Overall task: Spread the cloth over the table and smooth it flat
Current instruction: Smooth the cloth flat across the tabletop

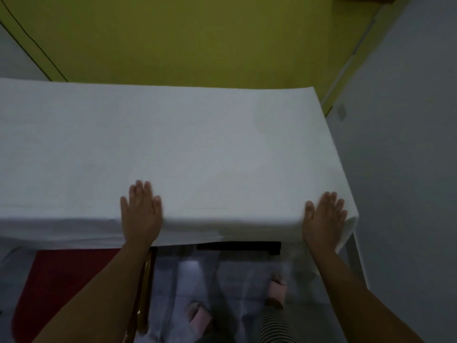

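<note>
With the cloth (197,144) already draped over the table (356,258), both flat palms, left hand (141,211) and right hand (324,219) holding nothing at its near edge, should sweep outward with even pressure, not bunching it.

Dim light here. A yellow-green wall (185,38) runs along the back and a pale grey wall (408,120) stands right, with glossy pale floor tiles (235,280) below and something red (57,280) lower left.
</note>
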The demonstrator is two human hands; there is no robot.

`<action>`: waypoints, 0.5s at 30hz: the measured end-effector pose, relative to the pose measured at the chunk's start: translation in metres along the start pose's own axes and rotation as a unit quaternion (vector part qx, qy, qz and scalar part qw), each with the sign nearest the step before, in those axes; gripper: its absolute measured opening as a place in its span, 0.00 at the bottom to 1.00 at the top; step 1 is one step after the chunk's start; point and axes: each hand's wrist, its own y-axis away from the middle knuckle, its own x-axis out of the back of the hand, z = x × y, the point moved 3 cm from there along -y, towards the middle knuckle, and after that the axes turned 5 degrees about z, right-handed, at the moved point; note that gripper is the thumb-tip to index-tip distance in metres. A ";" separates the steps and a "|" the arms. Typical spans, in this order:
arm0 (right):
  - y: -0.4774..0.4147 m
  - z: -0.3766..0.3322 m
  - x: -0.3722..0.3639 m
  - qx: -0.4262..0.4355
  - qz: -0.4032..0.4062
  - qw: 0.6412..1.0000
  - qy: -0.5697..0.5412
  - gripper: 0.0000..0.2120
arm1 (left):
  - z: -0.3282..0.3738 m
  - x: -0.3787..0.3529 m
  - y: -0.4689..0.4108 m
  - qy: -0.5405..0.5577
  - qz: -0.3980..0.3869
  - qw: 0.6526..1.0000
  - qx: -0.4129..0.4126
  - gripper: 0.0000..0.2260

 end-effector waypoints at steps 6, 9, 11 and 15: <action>0.026 -0.040 0.000 -0.103 0.000 0.993 -0.058 0.31 | 0.003 0.010 -0.001 0.016 0.000 0.996 0.090 0.24; 0.022 -0.094 -0.007 0.038 -0.023 0.998 -0.035 0.27 | 0.060 0.006 -0.013 0.022 -0.022 0.997 -0.072 0.24; 0.015 -0.130 -0.014 0.132 -0.046 0.990 -0.014 0.25 | 0.101 -0.003 -0.015 0.027 -0.056 0.985 -0.158 0.24; -0.011 -0.176 -0.028 0.238 -0.063 0.968 0.040 0.24 | 0.134 -0.014 -0.024 0.031 -0.118 0.974 -0.191 0.30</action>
